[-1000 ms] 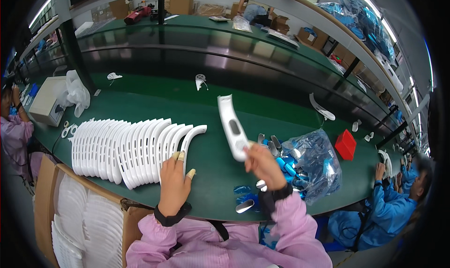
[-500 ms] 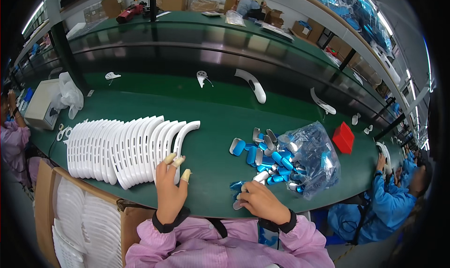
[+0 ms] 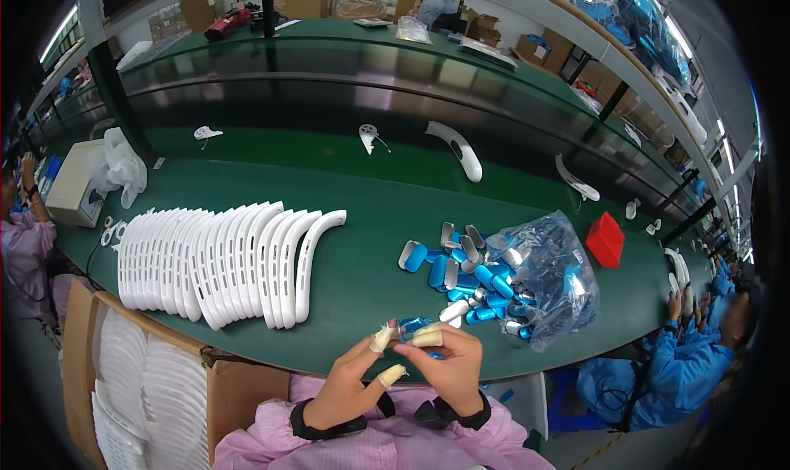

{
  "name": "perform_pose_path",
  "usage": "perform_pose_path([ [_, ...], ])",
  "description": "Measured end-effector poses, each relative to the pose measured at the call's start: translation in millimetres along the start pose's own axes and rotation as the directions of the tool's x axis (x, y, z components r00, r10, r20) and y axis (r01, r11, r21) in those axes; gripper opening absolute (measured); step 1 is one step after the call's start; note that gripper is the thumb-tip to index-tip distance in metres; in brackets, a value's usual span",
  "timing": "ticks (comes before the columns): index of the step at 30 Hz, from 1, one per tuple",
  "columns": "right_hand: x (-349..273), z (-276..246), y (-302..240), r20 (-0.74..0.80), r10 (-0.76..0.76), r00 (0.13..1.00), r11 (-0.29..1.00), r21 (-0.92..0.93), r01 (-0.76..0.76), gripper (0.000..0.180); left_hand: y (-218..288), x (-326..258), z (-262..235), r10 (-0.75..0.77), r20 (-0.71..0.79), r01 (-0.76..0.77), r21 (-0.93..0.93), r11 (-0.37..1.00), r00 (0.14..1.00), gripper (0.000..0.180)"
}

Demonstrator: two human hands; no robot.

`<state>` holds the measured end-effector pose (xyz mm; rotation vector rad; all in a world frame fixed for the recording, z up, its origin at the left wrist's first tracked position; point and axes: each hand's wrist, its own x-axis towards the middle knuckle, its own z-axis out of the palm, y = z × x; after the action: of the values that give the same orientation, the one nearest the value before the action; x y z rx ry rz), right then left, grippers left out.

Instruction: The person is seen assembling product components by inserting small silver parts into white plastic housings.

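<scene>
Both my hands, left hand (image 3: 346,388) and right hand (image 3: 448,371), pinch small blue piece (image 3: 414,328) in taped fingers (image 3: 383,338) (light grip); could slip off counter (image 3: 370,223) edge.

Pretty bright and even overall, light coming from ceiling strip lamps (image 3: 683,38) up top right. They throw pale glare streaks across the shiny green conveyor belt (image 3: 329,100), shadows stay soft. Heavy fisheye bend, black vignette at the rim, edges a bit smeared.
</scene>
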<state>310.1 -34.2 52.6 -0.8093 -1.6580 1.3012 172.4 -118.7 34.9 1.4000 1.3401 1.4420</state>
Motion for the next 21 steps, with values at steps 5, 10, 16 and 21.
perform_pose_path([
  [5,-2,0,1,0.161,0.018,0.987,0.999,-0.031,-0.013,0.011,-1,2,-5,0.035,0.071,-0.036,0.009,0.999,0.997,0.043],
  [10,-4,-7,7,0.241,0.135,0.961,0.985,0.071,-0.156,0.014,-6,-3,-6,-0.055,0.085,0.065,-0.121,0.99,0.995,0.04],
  [16,3,-13,9,0.271,-0.036,0.962,0.998,-0.032,0.046,0.014,-17,-7,1,-0.125,0.035,0.129,-0.332,0.934,0.992,0.033],
  [21,-6,2,13,0.087,-0.177,0.98,0.967,-0.17,0.19,0.015,-21,2,14,-0.314,-0.033,0.172,-0.781,0.601,0.949,0.025],
])
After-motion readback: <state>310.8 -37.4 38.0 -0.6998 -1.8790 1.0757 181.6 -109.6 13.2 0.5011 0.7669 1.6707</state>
